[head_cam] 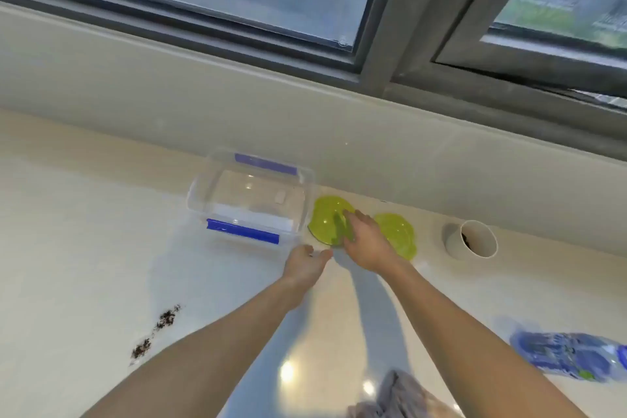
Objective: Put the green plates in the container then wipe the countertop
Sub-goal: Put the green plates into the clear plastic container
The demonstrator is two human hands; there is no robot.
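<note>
Your right hand grips the near plate, tilted up on edge; container lies just left; left hand hovers loose, empty, beside it

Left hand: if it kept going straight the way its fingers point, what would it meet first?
The left hand points up and right, toward the near rim of the left green plate, where the right hand already rests. It would likely reach that rim first, though depth is unclear.
</note>
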